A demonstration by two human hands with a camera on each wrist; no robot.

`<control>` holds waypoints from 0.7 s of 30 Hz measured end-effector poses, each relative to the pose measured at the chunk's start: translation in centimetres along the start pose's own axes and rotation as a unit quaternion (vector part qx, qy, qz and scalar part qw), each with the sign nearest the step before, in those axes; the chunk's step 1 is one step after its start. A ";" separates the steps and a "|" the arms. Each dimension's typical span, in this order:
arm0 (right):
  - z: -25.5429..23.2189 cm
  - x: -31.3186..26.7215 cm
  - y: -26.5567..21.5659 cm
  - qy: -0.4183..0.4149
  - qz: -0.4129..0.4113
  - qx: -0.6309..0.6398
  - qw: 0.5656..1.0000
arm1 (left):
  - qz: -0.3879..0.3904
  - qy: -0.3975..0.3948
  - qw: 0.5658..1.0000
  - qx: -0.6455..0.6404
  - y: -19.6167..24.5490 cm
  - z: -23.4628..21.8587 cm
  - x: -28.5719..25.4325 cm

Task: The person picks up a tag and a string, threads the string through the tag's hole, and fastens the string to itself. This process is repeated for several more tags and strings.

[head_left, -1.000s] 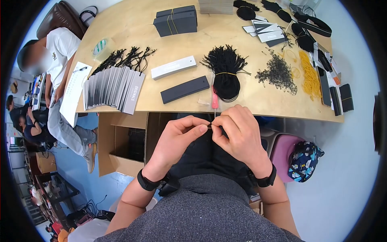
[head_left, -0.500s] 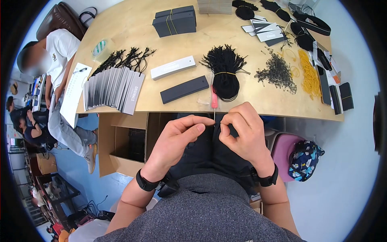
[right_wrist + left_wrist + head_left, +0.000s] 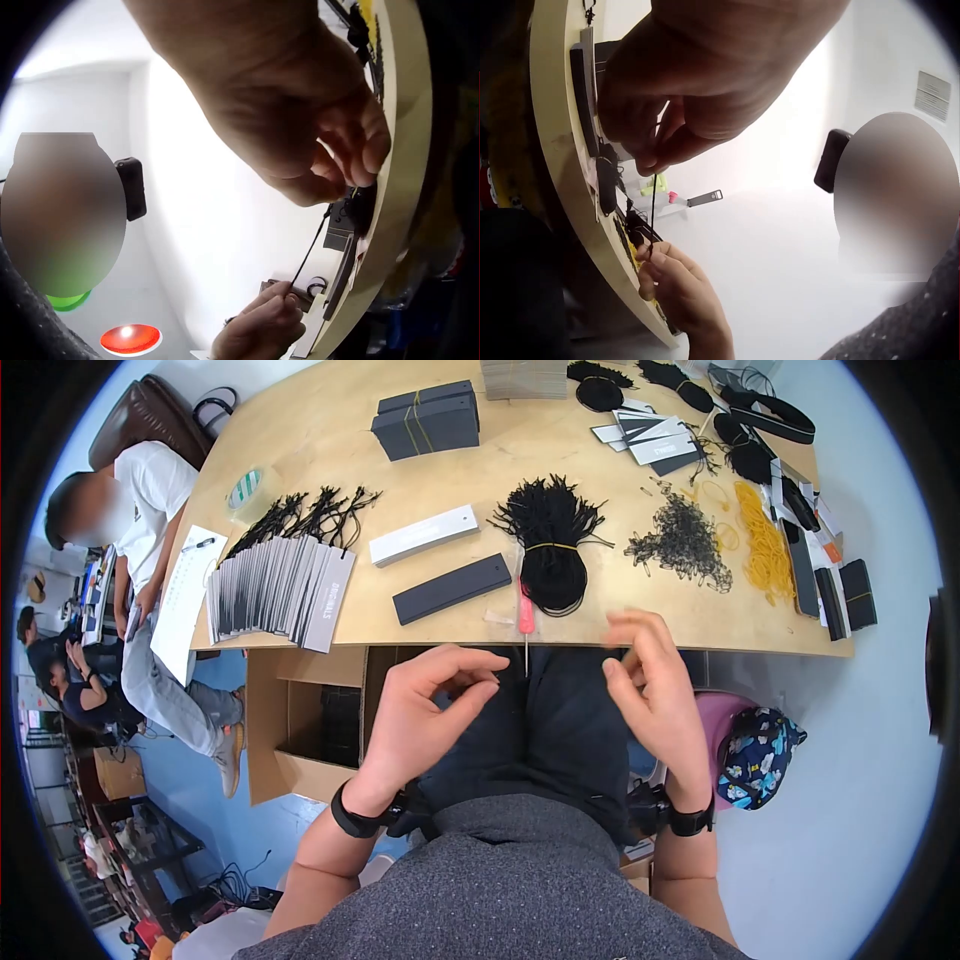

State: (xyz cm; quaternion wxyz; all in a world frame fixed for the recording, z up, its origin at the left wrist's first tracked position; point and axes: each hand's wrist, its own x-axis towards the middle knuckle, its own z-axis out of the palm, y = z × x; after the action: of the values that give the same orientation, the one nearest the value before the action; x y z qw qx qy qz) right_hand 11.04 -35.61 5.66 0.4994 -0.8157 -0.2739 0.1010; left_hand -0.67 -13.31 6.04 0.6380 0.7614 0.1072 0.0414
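Observation:
A thin black cord (image 3: 654, 206) runs straight between my two hands in both wrist views. My left hand (image 3: 425, 710) pinches one end between thumb and fingers. At the other end, my right hand (image 3: 660, 695) holds the cord with its fingertips, slightly blurred in the head view. Both hands are over the lap, just in front of the table edge, where the cord is lost against dark trousers. Between them, a red-handled tool (image 3: 526, 618) with a thin metal shaft juts past the edge. Behind it lies a banded bundle of black cords (image 3: 553, 580).
Left on the table (image 3: 330, 445) stands a row of corded tags (image 3: 275, 595). White tags (image 3: 425, 535) and dark tags (image 3: 452, 590) lie mid-table. Safety pins (image 3: 683, 540) and yellow rubber bands (image 3: 762, 545) are at right. An open carton (image 3: 310, 780) sits below; a person (image 3: 150, 490) sits at left.
My hands were together at the tool's shaft and have since moved apart. The right hand has gone right and its fingers have spread somewhat; the left has shifted slightly left.

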 end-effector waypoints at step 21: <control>2.9 -1.1 -0.2 -0.119 0.073 0.147 0.979 | 0.223 0.117 0.864 0.436 -3.2 -6.9 15.3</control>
State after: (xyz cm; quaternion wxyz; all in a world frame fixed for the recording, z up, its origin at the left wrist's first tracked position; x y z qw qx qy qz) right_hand 8.74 -33.94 4.36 0.5690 -0.7334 -0.2531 0.2726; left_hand 12.53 -2.82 2.99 0.1972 0.9553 0.0156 0.2198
